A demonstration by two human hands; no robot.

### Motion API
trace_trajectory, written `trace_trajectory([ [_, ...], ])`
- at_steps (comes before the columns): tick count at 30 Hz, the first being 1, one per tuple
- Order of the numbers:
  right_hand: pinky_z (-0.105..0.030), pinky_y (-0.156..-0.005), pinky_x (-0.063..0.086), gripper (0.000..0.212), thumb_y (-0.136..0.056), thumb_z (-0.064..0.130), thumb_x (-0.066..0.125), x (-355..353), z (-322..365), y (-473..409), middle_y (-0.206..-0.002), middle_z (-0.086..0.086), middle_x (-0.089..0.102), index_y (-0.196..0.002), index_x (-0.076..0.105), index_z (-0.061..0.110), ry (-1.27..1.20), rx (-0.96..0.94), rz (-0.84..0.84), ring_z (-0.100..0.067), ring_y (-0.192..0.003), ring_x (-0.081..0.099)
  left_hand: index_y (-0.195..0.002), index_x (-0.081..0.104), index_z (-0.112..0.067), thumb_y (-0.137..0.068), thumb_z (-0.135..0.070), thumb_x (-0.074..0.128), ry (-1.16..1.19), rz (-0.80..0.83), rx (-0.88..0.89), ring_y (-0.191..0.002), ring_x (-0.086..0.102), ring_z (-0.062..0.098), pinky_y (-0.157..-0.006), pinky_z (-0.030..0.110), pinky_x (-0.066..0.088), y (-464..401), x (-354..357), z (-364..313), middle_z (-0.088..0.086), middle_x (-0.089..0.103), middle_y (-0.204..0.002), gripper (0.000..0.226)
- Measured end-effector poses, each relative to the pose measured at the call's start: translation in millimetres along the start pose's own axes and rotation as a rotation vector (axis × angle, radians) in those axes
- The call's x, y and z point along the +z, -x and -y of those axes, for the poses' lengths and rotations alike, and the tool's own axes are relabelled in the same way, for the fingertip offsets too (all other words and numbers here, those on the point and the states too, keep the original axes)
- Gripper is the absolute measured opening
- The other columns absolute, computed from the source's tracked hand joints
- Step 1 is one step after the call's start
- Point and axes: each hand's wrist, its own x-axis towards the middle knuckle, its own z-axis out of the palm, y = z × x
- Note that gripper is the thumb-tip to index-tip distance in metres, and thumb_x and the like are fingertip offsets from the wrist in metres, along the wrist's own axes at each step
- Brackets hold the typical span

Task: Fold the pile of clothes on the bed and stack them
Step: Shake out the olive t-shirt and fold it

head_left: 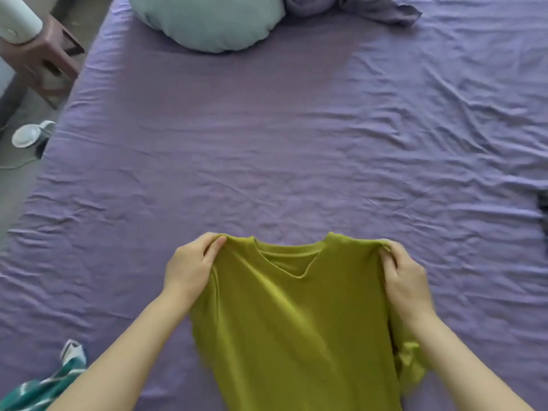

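An olive-green T-shirt (pixel 293 324) hangs stretched out in front of me over the near part of the bed, neckline up and facing me. My left hand (pixel 191 266) pinches its left shoulder, and my right hand (pixel 404 280) pinches its right shoulder. The right sleeve droops below my right wrist. A teal and white patterned garment (pixel 38 387) lies crumpled at the near left corner of the bed, partly behind my left forearm.
The bed is covered by a wrinkled purple sheet (pixel 281 149). A pale blue round pillow (pixel 207 20) and a bunched grey-purple cloth (pixel 353 7) lie at the far end. A brown stool (pixel 44 57) and a small white device (pixel 29 134) stand on the floor to the left. A dark object (pixel 543 203) shows at the right edge.
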Motion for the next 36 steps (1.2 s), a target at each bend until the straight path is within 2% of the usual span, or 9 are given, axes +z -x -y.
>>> trace_trajectory([
  [9, -0.032, -0.067, 0.031, 0.02, -0.098, 0.016, 0.048, -21.2, 16.5, -106.7, -0.094, -0.013, 0.067, -0.11, 0.063, 0.014, 0.008, 0.036, -0.133, -0.031, -0.086, 0.059, -0.101, 0.064, -0.027, -0.099, -0.05, 0.037, -0.159, -0.109, -0.036, -0.081, 0.049, 0.019, -0.065, 0.032, 0.034, -112.9, 2.4, -36.3, -0.005, 0.065, -0.09, 0.035],
  [13, -0.027, -0.084, 0.039, 0.027, -0.094, 0.014, 0.056, -5.1, 4.1, -122.2, -0.113, -0.013, 0.066, -0.12, 0.061, 0.008, -0.044, 0.131, -0.011, -0.026, -0.105, 0.06, -0.121, 0.061, -0.019, -0.098, -0.034, 0.048, -0.361, -0.093, -0.065, -0.109, 0.051, 0.031, -0.086, 0.041, 0.04, -125.7, 32.4, -49.5, 0.01, 0.06, -0.119, 0.031],
  [16, -0.035, -0.093, 0.041, 0.034, -0.092, 0.011, 0.06, -2.3, -18.3, -107.1, -0.115, -0.018, 0.063, -0.125, 0.057, 0.003, -0.013, 0.192, -0.036, -0.029, -0.107, 0.058, -0.117, 0.066, -0.009, -0.083, -0.003, 0.065, -0.273, -0.21, 0.184, -0.111, 0.053, 0.04, -0.092, 0.048, 0.042, -105.5, 65.2, -70.3, 0.017, 0.06, -0.115, 0.035],
  [20, -0.042, -0.094, 0.043, 0.039, -0.087, 0.016, 0.067, -15.3, -53.3, -55.7, -0.111, -0.014, 0.065, -0.124, 0.058, 0.004, 0.095, 0.246, -0.079, -0.032, -0.106, 0.057, -0.103, 0.073, -0.009, -0.055, 0.012, 0.076, -0.191, -0.009, 0.699, -0.101, 0.065, 0.034, -0.086, 0.045, 0.054, -53.5, 130.1, -113.0, 0.014, 0.068, -0.108, 0.053],
  [23, -0.047, -0.089, 0.046, 0.044, -0.078, 0.017, 0.077, -20.8, -73.0, -9.9, -0.108, -0.012, 0.066, -0.117, 0.062, 0.004, 0.247, 0.222, -0.059, -0.034, -0.103, 0.06, -0.117, 0.068, -0.015, -0.055, 0.003, 0.077, -0.269, 0.259, 0.848, -0.118, 0.06, 0.027, -0.096, 0.042, 0.05, -24.0, 181.1, -142.4, 0.009, 0.064, -0.125, 0.065],
  [27, -0.036, -0.081, 0.044, 0.027, -0.079, 0.016, 0.077, -28.2, -86.1, 13.9, -0.101, -0.009, 0.069, -0.104, 0.068, 0.014, 0.13, 0.356, -0.027, -0.03, -0.095, 0.064, -0.153, 0.015, -0.024, -0.102, -0.029, 0.037, -0.423, 0.504, 0.716, -0.149, 0.001, 0.023, -0.118, 0.045, 0.0, -22.1, 221.9, -168.7, 0.0, 0.008, -0.161, 0.056],
  [30, -0.021, -0.066, 0.04, 0.023, -0.084, 0.005, 0.068, -53.1, -100.1, -1.3, -0.083, -0.008, 0.068, -0.08, 0.062, 0.027, -0.108, 0.378, -0.148, -0.024, -0.077, 0.06, -0.153, -0.002, -0.029, -0.1, -0.052, 0.026, -0.557, 0.516, 0.67, -0.148, -0.011, 0.022, -0.117, 0.048, -0.007, -31.0, 233.3, -178.6, -0.003, -0.004, -0.162, 0.064],
  [33, -0.011, -0.068, 0.042, 0.017, -0.087, 0.002, 0.064, -88.0, -110.5, -33.5, -0.091, -0.011, 0.07, -0.093, 0.068, 0.017, -0.161, 0.367, -0.26, -0.022, -0.081, 0.06, -0.152, -0.009, -0.03, -0.092, -0.068, 0.024, -0.638, 0.518, 0.674, -0.147, -0.017, 0.023, -0.116, 0.052, -0.009, -38.6, 235.7, -185.0, -0.003, -0.01, -0.161, 0.078],
  [36, -0.034, -0.074, 0.046, 0.01, -0.086, 0.026, 0.068, -113.8, -126.7, -66.3, -0.094, -0.007, 0.071, -0.096, 0.07, 0.023, 0.079, 0.397, -0.251, -0.03, -0.09, 0.062, -0.151, -0.014, -0.027, -0.077, -0.085, 0.026, -0.676, 0.524, 0.652, -0.144, -0.026, 0.023, -0.114, 0.057, -0.013, -35.5, 243.4, -192.3, -0.001, -0.017, -0.16, 0.102],
])
